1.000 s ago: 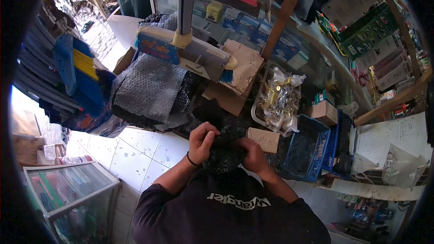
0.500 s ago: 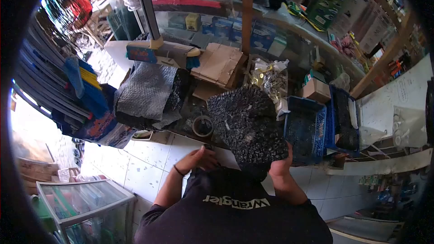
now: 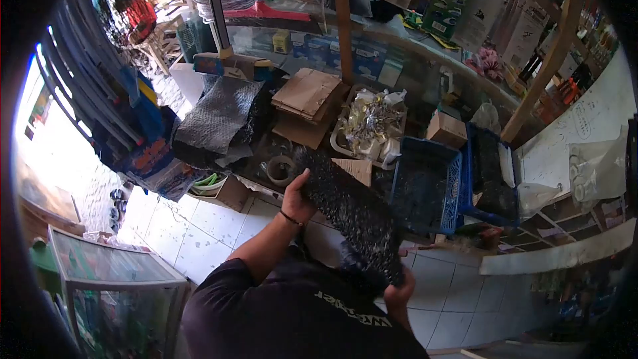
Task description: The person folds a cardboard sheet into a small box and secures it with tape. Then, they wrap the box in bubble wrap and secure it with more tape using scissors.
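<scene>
A piece of black bubble wrap point(image 3: 355, 216) stretches slantwise in front of my chest, narrower at its upper left end. My left hand point(image 3: 299, 198) grips its upper left edge, thumb pointing up. Its lower right end is in my right hand point(image 3: 400, 289), whose fingers are partly hidden. Just beyond my left hand lies a roll of tape point(image 3: 280, 169) on the work surface. A stack of more bubble wrap, with a clear grey sheet point(image 3: 219, 116) on top, sits to the left of the tape.
Flattened cardboard pieces point(image 3: 306, 96) are piled behind the tape. A white tray point(image 3: 337, 143) holds shiny wrapped items. Blue plastic crates point(image 3: 425, 183) stand at the right beside a small carton point(image 3: 446, 129). A glass cabinet point(image 3: 116, 286) stands at lower left.
My left hand has risen from below and taken hold of the bubble wrap. The wrap has moved lower and turned to a narrower slant. My right hand has come down; the view has shifted slightly.
</scene>
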A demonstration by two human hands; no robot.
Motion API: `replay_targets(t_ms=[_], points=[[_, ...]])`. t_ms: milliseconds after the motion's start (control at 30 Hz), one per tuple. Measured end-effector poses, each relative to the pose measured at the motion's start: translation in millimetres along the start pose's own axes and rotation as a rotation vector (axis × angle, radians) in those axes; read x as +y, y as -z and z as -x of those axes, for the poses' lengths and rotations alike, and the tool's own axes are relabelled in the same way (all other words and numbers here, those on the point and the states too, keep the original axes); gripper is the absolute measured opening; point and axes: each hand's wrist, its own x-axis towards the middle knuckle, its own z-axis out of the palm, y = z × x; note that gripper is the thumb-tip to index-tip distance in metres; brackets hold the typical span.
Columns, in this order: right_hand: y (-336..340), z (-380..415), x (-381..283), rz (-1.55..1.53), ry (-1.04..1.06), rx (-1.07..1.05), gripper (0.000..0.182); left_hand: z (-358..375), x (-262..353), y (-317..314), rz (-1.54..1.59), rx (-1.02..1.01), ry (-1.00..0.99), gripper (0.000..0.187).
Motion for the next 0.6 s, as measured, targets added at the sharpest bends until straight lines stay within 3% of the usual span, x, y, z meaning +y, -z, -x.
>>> replay_targets(t_ms=[67,167,267,367,433,467,500,600], points=[[12.7,24.3,24.4,0.146,-0.218,-0.224,0.025,16.6,-4.1,-10.4,-0.261,-0.006,-0.089,0.035],[1.9,41.7,52.6,0.445,-0.312,-0.613,0.044,40.8,-26.8,-43.8,-0.813,-0.066,-0.357,0.032],[-0.9,39.0,57.7,0.577,-0.225,-0.780,0.064,52.4,-32.2,-62.0,-1.442,-0.292,-0.606,0.034],[0.4,5.4,37.1,0.139,-0.311,-0.539,0.076,47.3,-34.3,-71.9,-1.744,-0.554,-0.827,0.043],[-1.5,-9.9,20.6,-0.422,-0.281,-0.272,0.074,43.6,-32.7,-73.5,-1.741,-0.709,-0.576,0.043],[3.2,-23.8,-3.6,-0.377,-0.170,-0.255,0.072,42.5,-31.6,-72.9,-1.735,-0.783,-0.444,0.042],[7.7,-37.8,-29.3,-0.328,-0.063,-0.243,0.070,36.3,-39.0,-64.8,-1.725,-0.820,-0.566,0.042],[-8.6,-61.6,-65.1,-0.472,0.107,-0.182,0.059,44.9,-35.8,-68.4,-1.806,-0.864,-0.508,0.042]])
